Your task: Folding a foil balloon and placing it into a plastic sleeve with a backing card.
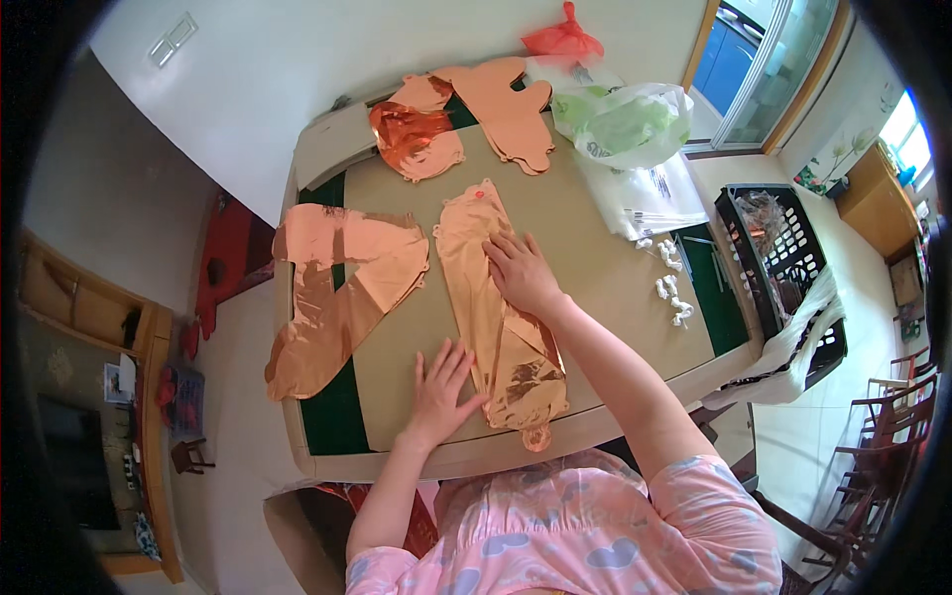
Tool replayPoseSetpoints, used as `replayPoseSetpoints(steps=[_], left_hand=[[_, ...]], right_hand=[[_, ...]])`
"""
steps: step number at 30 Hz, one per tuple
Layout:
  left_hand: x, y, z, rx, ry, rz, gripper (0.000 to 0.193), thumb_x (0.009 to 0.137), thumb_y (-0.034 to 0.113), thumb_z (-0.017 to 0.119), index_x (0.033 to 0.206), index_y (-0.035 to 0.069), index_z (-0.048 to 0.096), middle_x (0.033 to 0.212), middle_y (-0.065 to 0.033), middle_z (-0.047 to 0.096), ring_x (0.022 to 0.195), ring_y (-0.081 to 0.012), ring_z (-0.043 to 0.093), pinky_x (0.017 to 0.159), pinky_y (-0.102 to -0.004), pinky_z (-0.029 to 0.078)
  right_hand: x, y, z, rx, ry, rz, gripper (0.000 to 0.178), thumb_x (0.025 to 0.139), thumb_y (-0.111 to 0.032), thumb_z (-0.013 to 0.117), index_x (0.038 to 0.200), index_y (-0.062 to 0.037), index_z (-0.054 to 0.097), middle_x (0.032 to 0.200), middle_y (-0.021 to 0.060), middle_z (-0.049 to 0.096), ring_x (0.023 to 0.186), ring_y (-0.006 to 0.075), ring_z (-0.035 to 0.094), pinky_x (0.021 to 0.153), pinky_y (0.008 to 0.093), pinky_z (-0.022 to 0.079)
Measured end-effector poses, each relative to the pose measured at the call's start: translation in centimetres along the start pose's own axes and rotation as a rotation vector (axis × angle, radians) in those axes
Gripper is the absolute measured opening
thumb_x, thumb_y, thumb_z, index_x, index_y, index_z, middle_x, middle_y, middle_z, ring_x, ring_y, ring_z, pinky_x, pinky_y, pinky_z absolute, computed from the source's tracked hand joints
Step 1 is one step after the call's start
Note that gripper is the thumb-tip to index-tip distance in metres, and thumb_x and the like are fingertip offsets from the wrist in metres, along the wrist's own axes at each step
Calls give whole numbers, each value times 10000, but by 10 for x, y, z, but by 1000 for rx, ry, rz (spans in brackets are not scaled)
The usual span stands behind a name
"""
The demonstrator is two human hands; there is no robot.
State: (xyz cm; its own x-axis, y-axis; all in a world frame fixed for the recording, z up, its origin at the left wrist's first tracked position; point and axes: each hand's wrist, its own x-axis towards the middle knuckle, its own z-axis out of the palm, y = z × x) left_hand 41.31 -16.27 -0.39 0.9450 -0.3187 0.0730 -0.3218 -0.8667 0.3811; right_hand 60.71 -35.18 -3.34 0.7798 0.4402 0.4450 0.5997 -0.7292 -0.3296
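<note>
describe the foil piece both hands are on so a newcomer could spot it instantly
Start at the beige table and find the long, narrow rose-gold foil balloon lying flat down its middle, running toward the person. The right hand presses its centre; the left hand touches its near edge. Unlike the wide angular foil shape to its left, it is a slim strip.

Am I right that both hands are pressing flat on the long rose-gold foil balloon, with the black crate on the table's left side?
Not quite. The left hand and right hand do press flat on the long rose-gold foil balloon, but the black crate sits off the table's right side, as the head view shows.
</note>
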Motion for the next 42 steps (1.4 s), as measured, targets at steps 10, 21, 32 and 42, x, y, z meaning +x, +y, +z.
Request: replayPoseSetpoints(steps=[10,21,32,42], left_hand=[[46,-8,-2,-219,209,54,633,842,382,672,1355,70,471,1447,-137,404,1382,-310,321,1106,-574,229],[108,-26,21,41,178,21,578,900,463,555,1357,117,483,1478,-147,363,1388,-318,301,1122,-548,225],[108,-26,19,63,118,10,572,910,463,529,1364,120,472,1485,-145,353,1400,-314,280,1131,-552,198],[104,-29,24,60,168,10,574,903,463,540,1354,114,477,1463,-146,379,1378,-317,316,1114,-564,226]], right_hand=[[2,-3,-4,20,-15,-5,372,936,-215,497,1278,-75,540,1349,115,517,1304,281,429,1086,518,298],[5,3,-4,114,26,28,348,928,-171,503,1253,-56,552,1317,149,533,1255,312,469,1073,507,319],[55,35,-13,155,-63,56,338,931,-98,474,1259,-53,539,1268,147,566,1130,346,539,956,441,418],[-55,-8,-76,353,-145,-103,334,784,4,582,1112,-45,621,1189,154,594,1133,359,537,949,474,444]])
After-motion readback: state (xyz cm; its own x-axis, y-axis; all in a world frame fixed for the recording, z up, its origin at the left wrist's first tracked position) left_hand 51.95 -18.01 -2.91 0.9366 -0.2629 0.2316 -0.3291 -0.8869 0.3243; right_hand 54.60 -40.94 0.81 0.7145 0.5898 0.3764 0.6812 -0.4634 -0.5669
